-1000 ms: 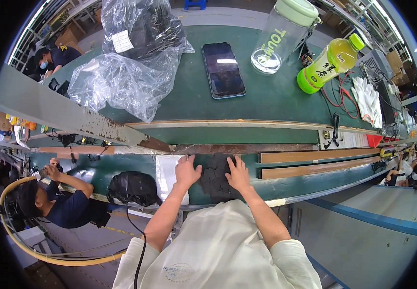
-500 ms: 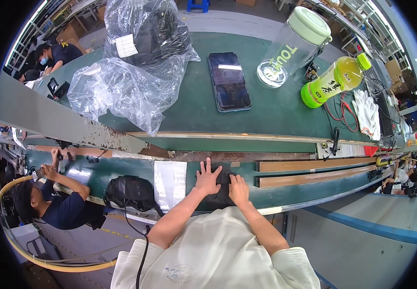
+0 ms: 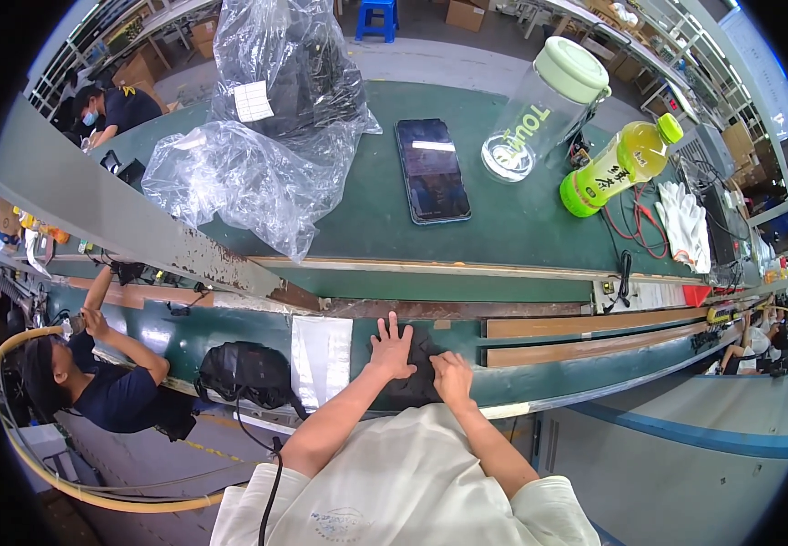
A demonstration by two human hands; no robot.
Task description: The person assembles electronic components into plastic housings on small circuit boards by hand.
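A piece of black cloth (image 3: pixel 415 389) lies on the narrow green bench in front of me, partly covered by my hands. My left hand (image 3: pixel 393 353) rests flat on it with the fingers spread and holds nothing. At the cloth's right side, my right hand (image 3: pixel 451 376) has its fingers bunched together in a pinch on the edge of the fabric. Left of the cloth is a silvery-white flat bag (image 3: pixel 321 362), and beyond that stands a black fabric bag (image 3: pixel 246 373) with a strap.
On the raised green table (image 3: pixel 357 238) lie a phone (image 3: pixel 433 171), clear plastic wrap around black items (image 3: pixel 275 164), a clear bottle (image 3: pixel 539 114), a green-capped drink bottle (image 3: pixel 614 168) and white gloves (image 3: pixel 682 223). A grey post (image 3: pixel 152 223) slants at left. A co-worker (image 3: pixel 107 378) works there.
My right hand's fingers have gone from lying extended on the cloth to a bunched pinch at its edge. My left hand stays spread, shifted slightly. The view has tilted a little.
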